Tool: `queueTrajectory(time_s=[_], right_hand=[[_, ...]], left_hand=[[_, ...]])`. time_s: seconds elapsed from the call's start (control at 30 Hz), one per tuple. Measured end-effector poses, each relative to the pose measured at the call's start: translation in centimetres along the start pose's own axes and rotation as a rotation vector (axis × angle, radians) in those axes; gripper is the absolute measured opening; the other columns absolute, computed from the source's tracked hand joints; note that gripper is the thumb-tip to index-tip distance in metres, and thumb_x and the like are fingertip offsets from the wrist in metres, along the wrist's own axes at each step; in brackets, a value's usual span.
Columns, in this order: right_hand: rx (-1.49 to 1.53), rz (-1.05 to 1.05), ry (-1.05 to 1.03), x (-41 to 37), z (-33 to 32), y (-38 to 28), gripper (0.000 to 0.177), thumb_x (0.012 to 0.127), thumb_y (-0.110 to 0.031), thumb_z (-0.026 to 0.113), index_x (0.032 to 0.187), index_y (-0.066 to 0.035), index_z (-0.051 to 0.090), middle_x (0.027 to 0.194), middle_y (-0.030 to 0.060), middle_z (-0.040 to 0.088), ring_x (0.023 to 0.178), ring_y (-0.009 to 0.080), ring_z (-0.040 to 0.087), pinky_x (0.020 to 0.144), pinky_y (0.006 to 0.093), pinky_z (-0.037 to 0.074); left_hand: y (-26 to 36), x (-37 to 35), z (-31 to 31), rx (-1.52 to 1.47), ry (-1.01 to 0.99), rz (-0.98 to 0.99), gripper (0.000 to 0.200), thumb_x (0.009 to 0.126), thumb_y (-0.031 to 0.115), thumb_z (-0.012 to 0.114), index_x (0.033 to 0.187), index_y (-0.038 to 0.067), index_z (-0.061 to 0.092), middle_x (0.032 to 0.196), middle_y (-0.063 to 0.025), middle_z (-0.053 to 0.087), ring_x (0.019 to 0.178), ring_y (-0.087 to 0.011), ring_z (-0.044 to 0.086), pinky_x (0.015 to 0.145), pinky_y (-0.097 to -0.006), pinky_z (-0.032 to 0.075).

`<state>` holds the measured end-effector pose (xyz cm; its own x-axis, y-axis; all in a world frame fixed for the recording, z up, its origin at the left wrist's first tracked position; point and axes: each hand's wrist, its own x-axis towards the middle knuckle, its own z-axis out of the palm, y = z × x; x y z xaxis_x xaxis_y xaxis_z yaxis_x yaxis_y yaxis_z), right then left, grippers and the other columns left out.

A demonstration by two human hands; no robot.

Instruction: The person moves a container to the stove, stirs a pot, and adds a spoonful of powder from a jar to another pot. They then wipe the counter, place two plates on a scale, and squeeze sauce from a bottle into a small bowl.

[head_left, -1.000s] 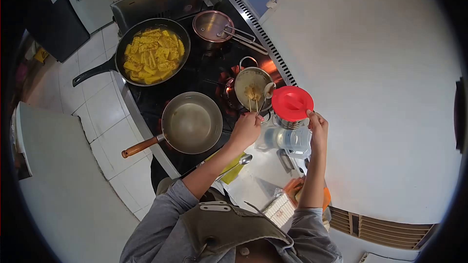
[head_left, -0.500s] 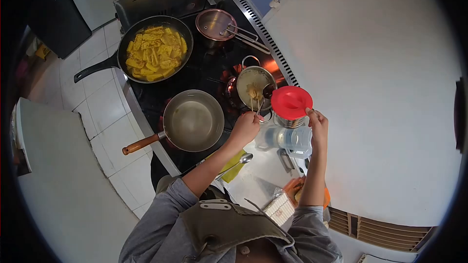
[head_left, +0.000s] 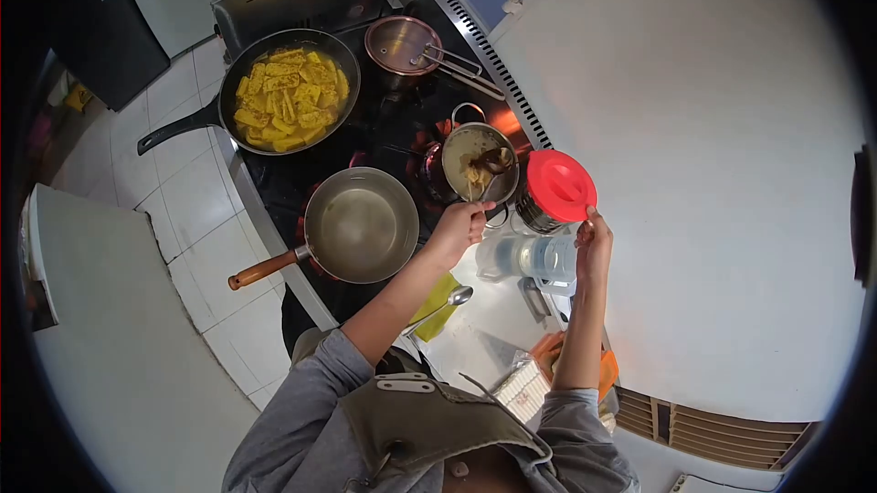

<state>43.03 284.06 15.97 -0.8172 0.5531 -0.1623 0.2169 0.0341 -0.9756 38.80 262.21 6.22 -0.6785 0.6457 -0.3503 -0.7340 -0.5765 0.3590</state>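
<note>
My left hand (head_left: 462,226) is closed on thin utensil handles that reach into the small pot (head_left: 464,148) on the stove. In that pot lie pale food and a dark spoon-like head (head_left: 493,161) over whitish liquid. The fingers of my right hand (head_left: 594,230) pinch the edge of a red lid (head_left: 559,184), which is tilted over a dark canister (head_left: 535,213) beside the pot. A clear plastic jug (head_left: 537,258) stands just below the canister. Left of my left hand is a wide saucepan (head_left: 363,225) with a wooden handle.
A black frying pan (head_left: 340,54) with yellow pieces sits at the stove's upper left, and a lidded pot (head_left: 402,43) at its back. A spoon (head_left: 459,295) rests on a green cloth (head_left: 438,310). A white wall panel (head_left: 713,182) rises at the right.
The red lid has shifted right, showing more of the canister beneath. The dark spoon-like head has moved further into the small pot. My left hand has moved slightly.
</note>
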Motion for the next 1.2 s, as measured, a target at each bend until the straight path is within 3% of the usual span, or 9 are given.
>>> queueTrajectory(time_s=[0.07,0.13,0.27,0.33,0.4,0.47,0.6,1.13,1.2], right_hand=[[0.000,-0.017,0.002,-0.1,-0.1,-0.2,0.033,0.081,-0.032,0.060,0.058,-0.016,0.042,0.053,-0.0047,0.036,0.050,0.0066,0.032,0.048,0.0223,0.023],[-0.002,-0.043,-0.006,-0.1,-0.2,-0.3,0.033,0.081,-0.032,0.060,0.058,-0.015,0.043,0.053,-0.0046,0.036,0.050,0.0063,0.033,0.048,0.0220,0.023],[0.001,-0.054,0.018,-0.3,0.0,-0.5,0.033,0.081,-0.032,0.060,0.058,-0.015,0.044,0.053,-0.0046,0.036,0.050,0.0063,0.032,0.048,0.0218,0.023],[-0.010,-0.065,0.003,-0.3,-0.1,-0.3,0.033,0.080,-0.031,0.060,0.058,-0.015,0.044,0.053,-0.0047,0.036,0.049,0.0060,0.032,0.048,0.0214,0.022],[-0.018,-0.073,0.008,-0.6,0.2,-0.6,0.033,0.081,-0.030,0.061,0.057,-0.014,0.043,0.053,-0.0048,0.036,0.049,0.0056,0.031,0.047,0.0212,0.022],[-0.077,-0.090,0.003,-0.6,0.2,-0.6,0.032,0.081,-0.028,0.060,0.058,-0.014,0.044,0.053,-0.0048,0.036,0.050,0.0053,0.031,0.047,0.0213,0.022],[-0.172,-0.137,-0.009,-0.8,0.5,-1.0,0.031,0.080,-0.026,0.062,0.057,-0.013,0.047,0.054,-0.0051,0.035,0.050,0.0059,0.031,0.049,0.0224,0.023],[-0.401,-0.142,0.030,-0.1,1.5,-1.7,0.029,0.077,-0.022,0.067,0.057,-0.009,0.050,0.053,-0.0073,0.036,0.051,0.0040,0.028,0.048,0.0222,0.021],[-0.448,-0.115,-0.013,0.0,1.3,-1.8,0.027,0.077,-0.027,0.066,0.062,-0.008,0.055,0.055,-0.0059,0.038,0.053,0.0052,0.032,0.051,0.0215,0.027]], left_hand=[[-0.5,0.7,-0.6,-0.142,0.031,-0.034,0.022,0.093,0.016,0.036,0.101,0.002,0.051,0.053,0.0075,0.028,0.043,-0.0043,0.024,0.042,-0.0206,0.023],[-0.9,1.5,-1.9,-0.600,-0.202,-0.144,0.025,0.091,0.015,0.036,0.108,0.002,0.048,0.054,0.0077,0.027,0.043,-0.0045,0.021,0.044,-0.0211,0.022],[-0.9,1.1,-1.5,-0.647,-0.246,-0.157,0.026,0.091,0.015,0.036,0.110,0.001,0.048,0.053,0.0076,0.028,0.043,-0.0050,0.022,0.044,-0.0219,0.022],[-0.1,-0.1,0.1,-0.158,-0.001,-0.074,0.025,0.093,0.015,0.033,0.105,0.001,0.050,0.053,0.0067,0.027,0.043,-0.0048,0.023,0.042,-0.0209,0.023],[-0.6,-0.2,-0.2,0.063,-0.011,-0.001,0.027,0.093,0.014,0.032,0.101,0.000,0.054,0.053,0.0062,0.030,0.043,-0.0058,0.028,0.044,-0.0209,0.026],[-1.3,0.0,0.1,0.707,0.193,0.287,0.028,0.093,0.013,0.034,0.096,-0.002,0.058,0.054,0.0051,0.035,0.044,-0.0071,0.032,0.044,-0.0228,0.029],[-2.2,0.4,-0.2,1.064,0.290,0.585,0.022,0.087,0.008,0.041,0.091,-0.001,0.061,0.053,-0.0089,0.052,0.047,-0.0168,0.052,0.049,-0.0317,0.040],[-2.7,0.1,0.3,1.052,0.295,0.510,0.022,0.086,0.011,0.042,0.090,0.000,0.061,0.053,-0.0112,0.054,0.050,-0.0186,0.055,0.052,-0.0324,0.042],[-2.7,0.1,0.4,1.057,0.301,0.512,0.023,0.088,0.013,0.042,0.091,0.000,0.061,0.054,-0.0105,0.054,0.050,-0.0177,0.054,0.052,-0.0319,0.042]])
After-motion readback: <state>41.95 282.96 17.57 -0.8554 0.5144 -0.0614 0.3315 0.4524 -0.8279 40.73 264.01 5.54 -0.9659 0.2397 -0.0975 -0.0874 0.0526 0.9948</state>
